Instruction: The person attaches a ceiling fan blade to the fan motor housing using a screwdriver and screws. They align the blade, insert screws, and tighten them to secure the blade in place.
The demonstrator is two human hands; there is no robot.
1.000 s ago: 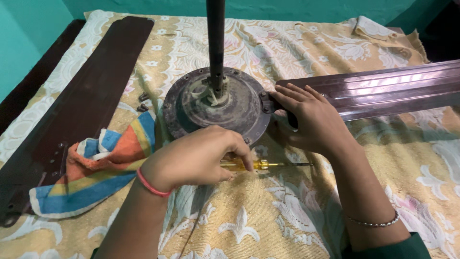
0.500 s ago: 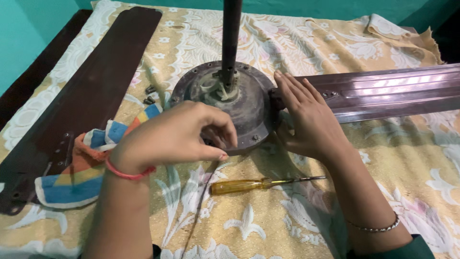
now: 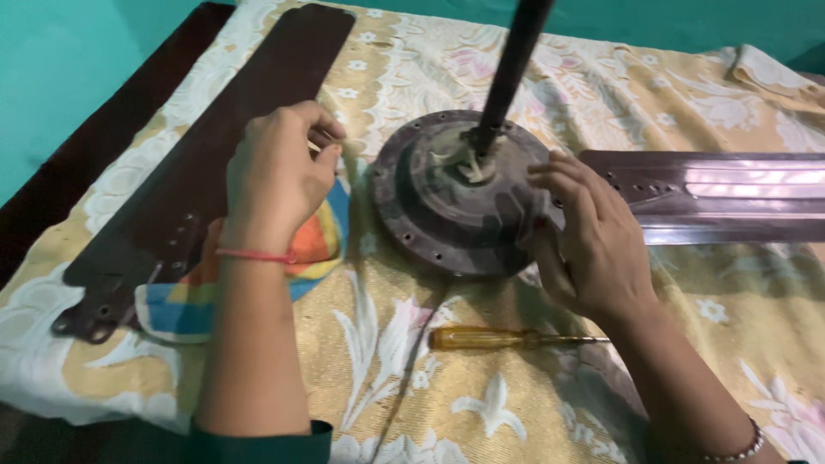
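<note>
Lying nearest on the flowered bedspread (image 3: pixel 404 404), an amber-handled screwdriver (image 3: pixel 507 338) rests untouched. Beyond it, the right hand (image 3: pixel 589 241) spreads open-fingered against the round fan motor housing (image 3: pixel 447 206), beside the attached blade (image 3: pixel 722 198). A firm, flat press there should keep the housing steady. The left hand (image 3: pixel 275 176) curls loosely over a striped cloth (image 3: pixel 301 258), fingertips pinched; whether they grip something small is unclear. A detached blade (image 3: pixel 215 163) lies farther left. No containers are visible.

Two fan blades (image 3: pixel 198 172) (image 3: pixel 730 193), one motor hub (image 3: pixel 455 202), one screwdriver (image 3: pixel 507 338), one striped cloth (image 3: pixel 258 266).
</note>
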